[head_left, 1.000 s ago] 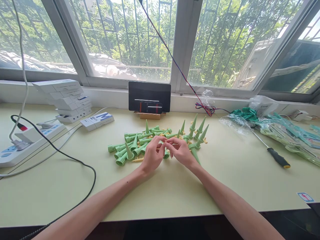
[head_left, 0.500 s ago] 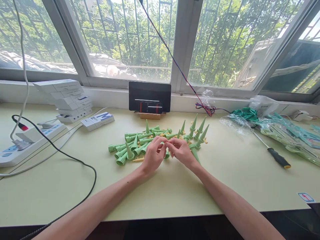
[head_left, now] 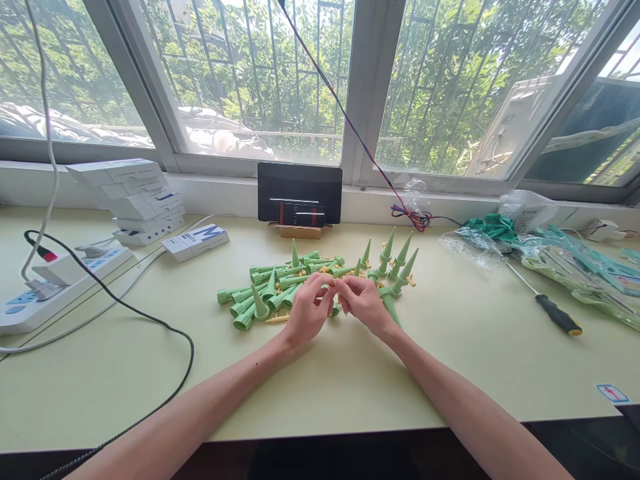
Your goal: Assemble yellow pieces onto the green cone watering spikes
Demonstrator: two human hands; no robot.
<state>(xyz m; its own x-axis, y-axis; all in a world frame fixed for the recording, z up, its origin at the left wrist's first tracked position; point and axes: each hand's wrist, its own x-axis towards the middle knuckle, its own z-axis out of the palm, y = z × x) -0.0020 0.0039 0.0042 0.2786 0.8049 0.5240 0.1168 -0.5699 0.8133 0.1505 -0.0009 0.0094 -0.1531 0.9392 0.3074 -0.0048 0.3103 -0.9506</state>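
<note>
A pale green table (head_left: pixel 350 387) is standing under a wide barred window (head_left: pixel 365 87), with sunny trees outside. On it are lying a stack of white boxes (head_left: pixel 135 193), a power strip (head_left: pixel 55 287) and a black cable (head_left: pixel 150 317) at the left, a black screen (head_left: pixel 300 187) leaning at the back, and a screwdriver (head_left: pixel 555 315) near some plastic bags (head_left: pixel 565 263) at the right. In the middle, a pile of green spikes (head_left: pixel 280 280) is resting. Compared with a second ago, the hands are staying at the near edge of the pile, but their fingertips are coming slightly closer together; the pile and the other things are not moving. The left hand (head_left: pixel 306 310) and the right hand (head_left: pixel 365 303) are both narrow, with fingers curled and pinching one green spike (head_left: pixel 334 309) between them, just above the table. Only its lower end is showing, so its long axis is probably running down toward the person. In the pile, most spikes are lying left to right, while the standing spikes (head_left: pixel 400 263) at the right are pointing up.
</note>
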